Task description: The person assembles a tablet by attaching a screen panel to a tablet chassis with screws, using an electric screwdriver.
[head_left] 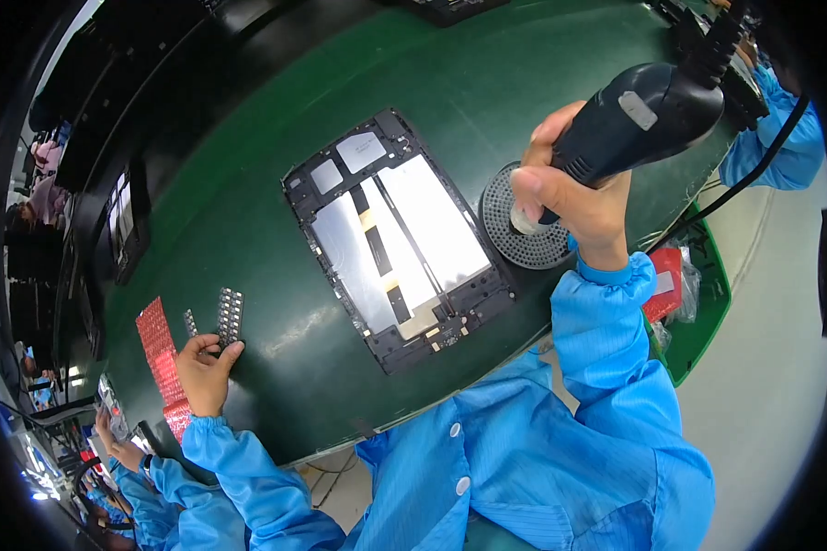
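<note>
My right hand (579, 184) is wrapped round a black corded handheld power tool (639, 115), its pale tip pointing down over a round grey perforated disc (528, 248). Whether the tip touches the disc, I cannot tell. At the left, my left hand (207, 372) pinches the near end of a dark strip with rows of small silvery pieces (231, 314). A shorter strip (190, 321) lies just beside it. Between my hands lies an opened tablet-like device (400, 243), its silvery battery packs, ribbon cables and circuit boards exposed.
Red bubble wrap (161, 358) lies left of my left hand on the green table (285, 321). A green bin (708, 303) with red and clear packaging stands at the right. A black cable (763, 165) hangs there. Other people's blue sleeves (786, 129) show at both sides.
</note>
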{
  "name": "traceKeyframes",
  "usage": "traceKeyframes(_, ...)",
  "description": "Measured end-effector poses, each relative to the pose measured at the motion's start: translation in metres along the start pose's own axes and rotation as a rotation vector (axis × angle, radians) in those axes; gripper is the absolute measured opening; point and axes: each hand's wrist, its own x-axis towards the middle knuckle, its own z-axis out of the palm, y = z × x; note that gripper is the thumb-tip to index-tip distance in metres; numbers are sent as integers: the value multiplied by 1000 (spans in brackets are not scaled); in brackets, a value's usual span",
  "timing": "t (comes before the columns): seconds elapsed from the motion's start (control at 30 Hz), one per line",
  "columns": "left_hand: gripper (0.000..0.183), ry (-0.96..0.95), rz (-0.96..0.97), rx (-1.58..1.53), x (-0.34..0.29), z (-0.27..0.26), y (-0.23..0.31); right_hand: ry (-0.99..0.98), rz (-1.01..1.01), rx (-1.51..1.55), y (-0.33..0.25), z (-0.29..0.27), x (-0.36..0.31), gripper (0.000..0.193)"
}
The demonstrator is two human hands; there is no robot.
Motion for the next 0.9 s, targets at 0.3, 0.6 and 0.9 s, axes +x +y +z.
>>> traceKeyframes(0.3, 38, -50, 140, -90, 7, -2, -13, -72, 51, -94, -1, 2, -2, 32)
traceKeyframes(0.6, 39, -38, 160, -74, 13, 7, 9, -129, -125, 68, -28, 39, 19, 33)
traceKeyframes(0.9, 26, -160, -25, -607, 11, 2, -9, -299, 44, 54, 20, 171, 66, 25)
